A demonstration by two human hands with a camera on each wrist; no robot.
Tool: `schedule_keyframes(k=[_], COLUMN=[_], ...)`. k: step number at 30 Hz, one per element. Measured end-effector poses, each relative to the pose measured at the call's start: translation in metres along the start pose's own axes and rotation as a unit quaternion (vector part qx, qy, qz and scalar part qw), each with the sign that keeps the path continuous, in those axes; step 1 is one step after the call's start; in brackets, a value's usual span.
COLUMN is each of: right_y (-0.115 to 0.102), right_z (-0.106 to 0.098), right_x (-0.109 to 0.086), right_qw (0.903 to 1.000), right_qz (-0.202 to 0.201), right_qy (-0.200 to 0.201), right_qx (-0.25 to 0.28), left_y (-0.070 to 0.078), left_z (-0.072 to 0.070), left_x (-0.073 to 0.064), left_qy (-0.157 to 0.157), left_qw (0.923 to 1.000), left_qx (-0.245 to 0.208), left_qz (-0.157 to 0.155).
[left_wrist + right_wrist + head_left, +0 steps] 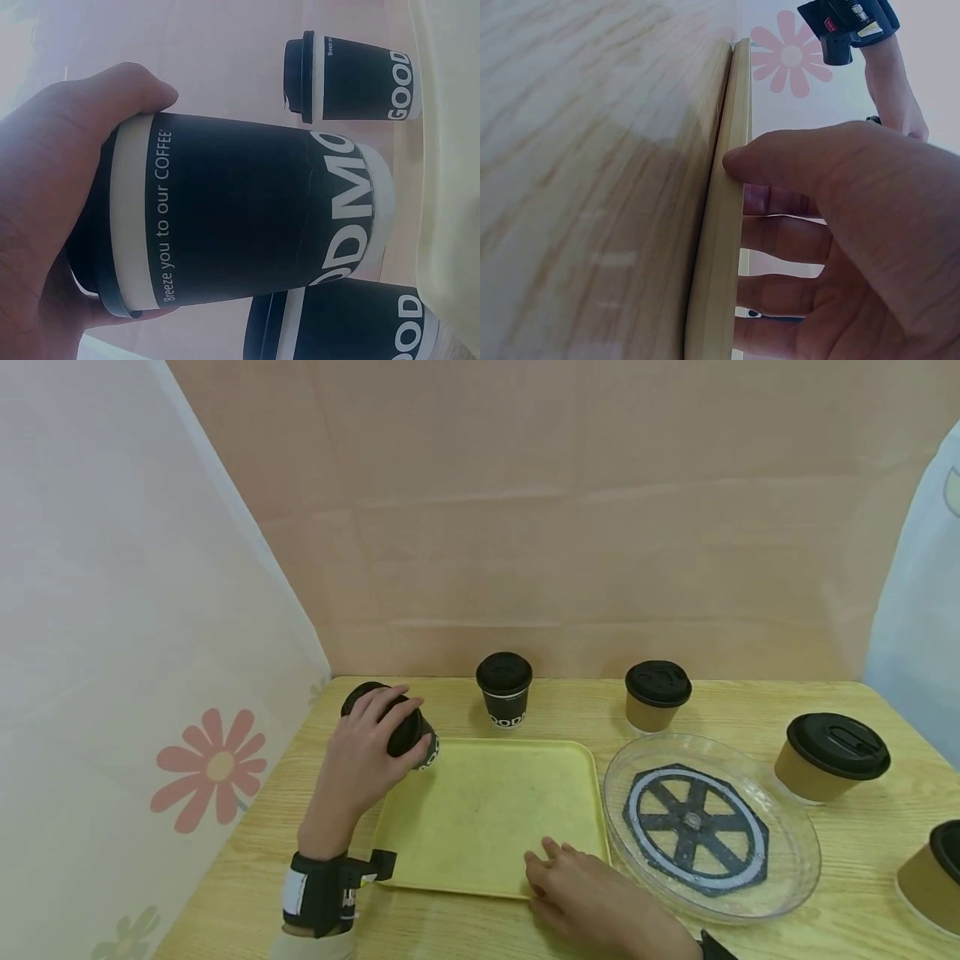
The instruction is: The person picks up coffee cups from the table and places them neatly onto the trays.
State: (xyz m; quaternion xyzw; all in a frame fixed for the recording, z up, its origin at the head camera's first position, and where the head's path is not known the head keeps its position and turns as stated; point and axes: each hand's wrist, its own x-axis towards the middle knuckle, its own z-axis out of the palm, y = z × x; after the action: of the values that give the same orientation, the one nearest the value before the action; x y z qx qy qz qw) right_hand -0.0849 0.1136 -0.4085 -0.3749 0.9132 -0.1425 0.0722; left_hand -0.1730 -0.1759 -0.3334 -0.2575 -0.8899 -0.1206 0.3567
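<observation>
My left hand (367,743) grips a black paper coffee cup (232,210) by its lidded top, thumb on one side and fingers round the other. The cup has white lettering and a black lid; in the head view it overlaps the far left corner of a yellow tray (487,818). Just behind it stands another black cup (345,322), partly hidden by the hand in the head view. My right hand (585,893) holds the tray's near rim toward its right end. In the right wrist view the thumb (754,161) presses the rim's outer side, with the fingers beyond it.
A third black lidded cup (506,693) stands behind the tray. Right of the tray sits a clear round dish (795,860) with a dark wheel-like pattern. Brown lidded cups stand behind it (652,697) and to its right (813,772), another brown cup (926,881) at the right edge.
</observation>
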Motion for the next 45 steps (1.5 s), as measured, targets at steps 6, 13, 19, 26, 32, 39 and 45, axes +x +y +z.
schedule_keyframes(k=[6, 13, 19, 26, 32, 39, 45], right_y=[0.000, 0.000, -0.001, -0.001, -0.001, -0.001, -0.001], right_z=[0.001, 0.000, 0.000, -0.001, -0.001, -0.002, 0.000], right_x=[0.000, 0.000, -0.001, -0.001, 0.000, 0.000, 0.000], right_qw=[0.9998, 0.9998, 0.9999, 0.9999, 0.9999, 0.9999, 0.9999], right_qz=[-0.012, -0.013, -0.006, -0.003, 0.001, 0.006, 0.000], right_qy=[0.010, 0.011, 0.009, 0.005, 0.004, 0.000, 0.009], right_qx=[-0.010, -0.014, -0.012, -0.010, -0.012, -0.011, -0.014], left_y=[0.001, 0.004, 0.006, 0.008, 0.008, 0.009, 0.010], left_z=[0.002, 0.003, 0.004, 0.006, 0.008, 0.010, 0.013], left_x=[0.000, 0.001, 0.001, 0.001, 0.001, 0.001, 0.000], left_qy=[0.002, 0.000, -0.012, -0.023, -0.024, -0.034, -0.039], left_qw=[1.0000, 1.0000, 0.9999, 0.9997, 0.9997, 0.9994, 0.9992], left_qx=[0.001, -0.004, -0.002, -0.002, 0.000, 0.001, -0.001], left_qz=[0.007, 0.007, 0.002, -0.001, 0.001, -0.004, -0.006])
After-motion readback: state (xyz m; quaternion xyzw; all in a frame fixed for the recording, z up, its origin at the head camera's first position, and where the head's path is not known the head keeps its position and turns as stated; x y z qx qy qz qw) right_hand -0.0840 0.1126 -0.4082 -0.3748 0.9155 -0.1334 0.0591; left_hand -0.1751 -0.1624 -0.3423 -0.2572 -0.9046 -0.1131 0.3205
